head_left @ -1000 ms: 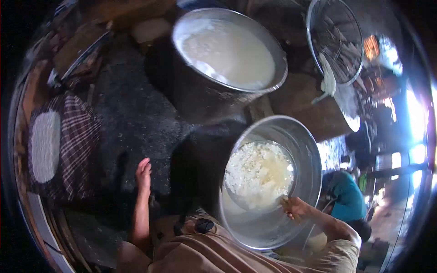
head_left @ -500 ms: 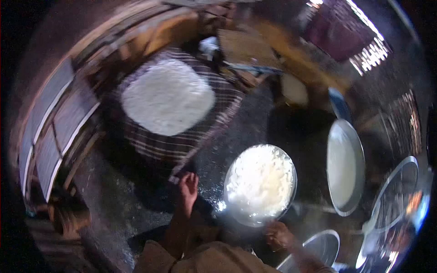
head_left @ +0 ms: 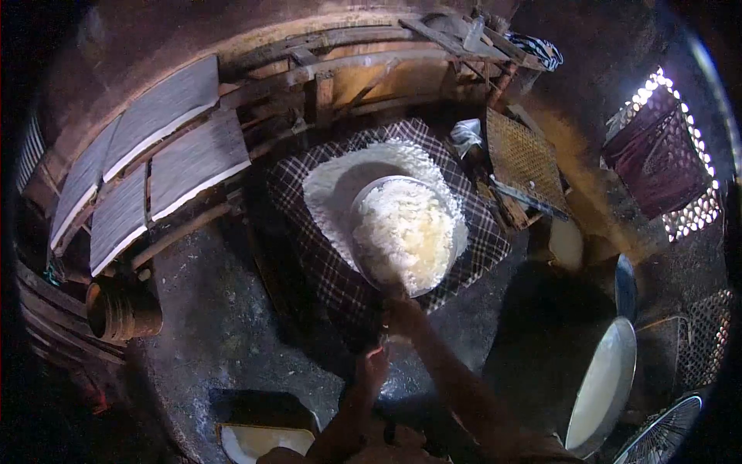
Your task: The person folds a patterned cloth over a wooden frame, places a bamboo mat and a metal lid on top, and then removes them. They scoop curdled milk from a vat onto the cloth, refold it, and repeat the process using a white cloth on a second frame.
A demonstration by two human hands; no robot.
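A round pan [head_left: 405,236] heaped with white, crumbly stuff is held out over the checked cloth [head_left: 325,271]. On that cloth lies a wide layer of white material [head_left: 328,182], partly covered by the pan and its shadow. My right hand [head_left: 403,315] is closed at the pan's near edge. Just below it, close to the pan's near side, is my left hand [head_left: 372,362]; its fingers are dark and partly hidden, so its grip cannot be made out.
White-edged panels [head_left: 197,158] lean on wooden rails at the left. A woven tray [head_left: 527,158] stands behind the cloth. At the right are a large basin [head_left: 603,390] and a wire basket [head_left: 663,433]. A ribbed container [head_left: 124,311] sits at left.
The filled pan has moved forward and left, from the floor side to over the cloth. Both hands have come together near its edge. The view has also turned.
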